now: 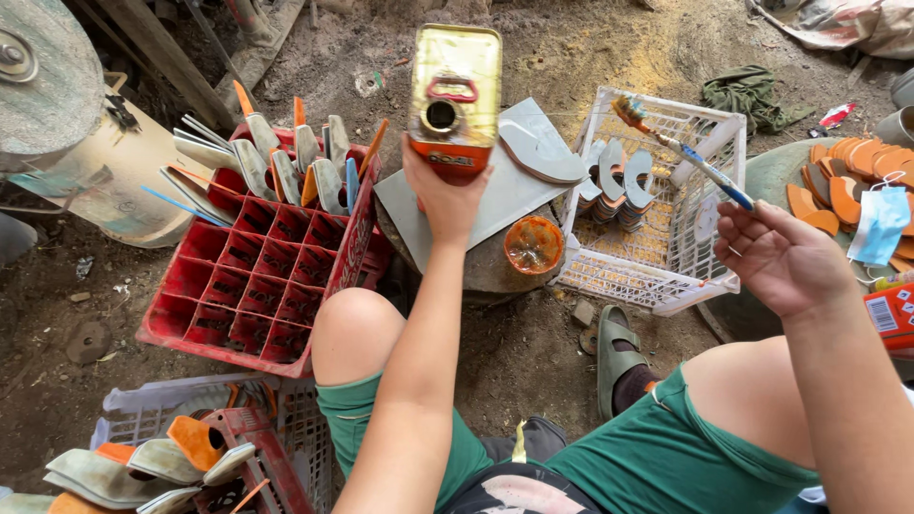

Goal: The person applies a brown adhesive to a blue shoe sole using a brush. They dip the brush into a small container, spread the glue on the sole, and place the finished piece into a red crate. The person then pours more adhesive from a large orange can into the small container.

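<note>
Gripping the rectangular metal can (455,95) from below, my left hand (446,195) has its fingers wrapped around the can's lower end, holding it up at about 12 o'clock over a round stump topped with a grey board (495,205). I see the can's top face turned toward the camera, with its round spout open and a red handle loop above it.

My right hand (781,257), out at 3 o'clock, has its fingers closed on the blue handle of a brush (681,148); the bristle end points up toward 11 o'clock from the hand and hangs over a white plastic basket (657,276). I see grey shoe soles (614,186) stacked on edge inside the basket, at its near-left part.

On the grey board lies a single grey sole (543,152), and just below it, at the stump's edge, sits a small orange bowl (533,245). At 9 o'clock from the can stands a red bottle crate (257,286) with more soles (286,167) propped upright in its far cells. At 7 o'clock, at the bottom edge, I see another pile of grey and orange soles (143,462) on a pale basket. At the far right, around 2 o'clock, orange soles (843,186) fan out beside a blue face mask (881,224). My knees, in green shorts, frame the bottom, and a green sandal (614,357) rests on the dirt between them.
</note>
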